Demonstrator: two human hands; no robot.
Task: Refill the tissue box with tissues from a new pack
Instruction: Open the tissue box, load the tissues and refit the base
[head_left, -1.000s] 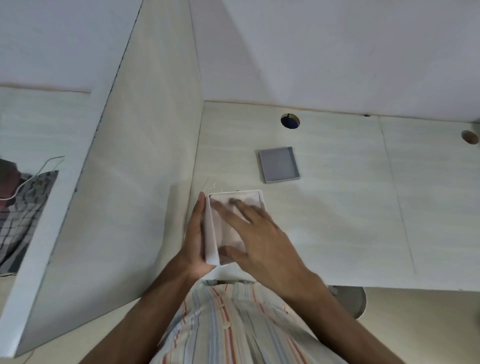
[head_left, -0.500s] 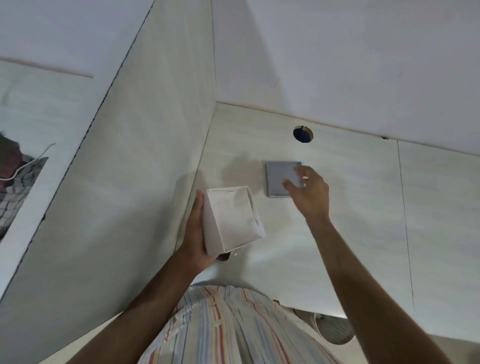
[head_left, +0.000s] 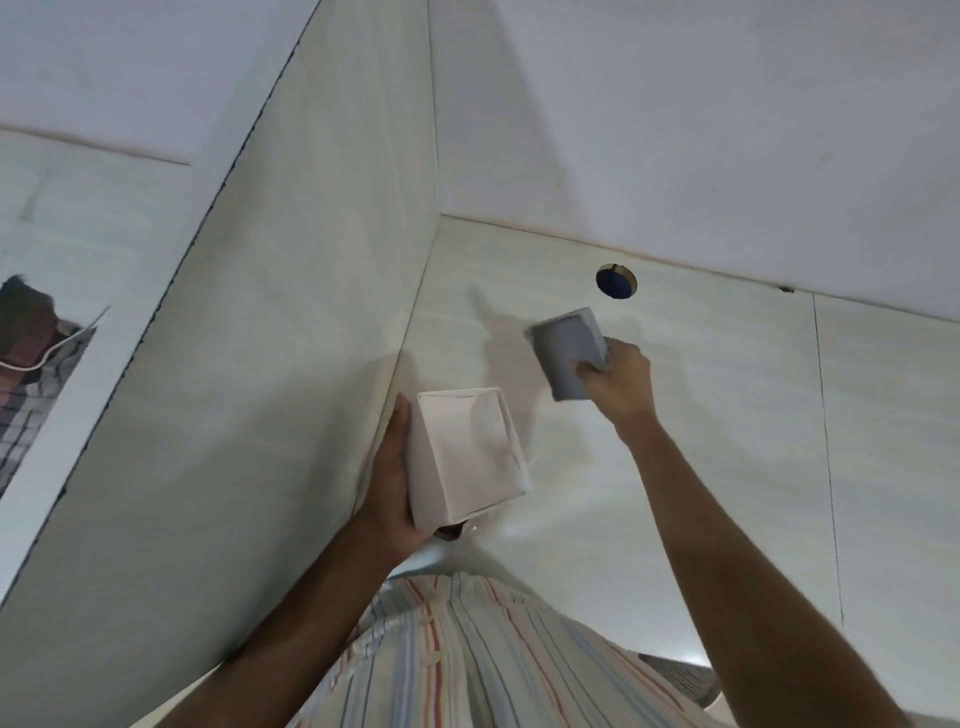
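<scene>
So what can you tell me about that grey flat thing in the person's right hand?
The grey lid is a flat, squarish piece with rounded corners and a shallow raised rim, matte like plastic. It is lifted off the desk and tilted, its hollow side toward the camera. The right hand pinches its right edge, the thumb on its face. It hangs just below the round cable hole, apart from the white box held in the left hand.

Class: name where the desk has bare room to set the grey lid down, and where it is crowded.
Bare desk lies right of the right hand, past the seam. Crowded: the corner by the partition, where the left hand holds the white box.
</scene>
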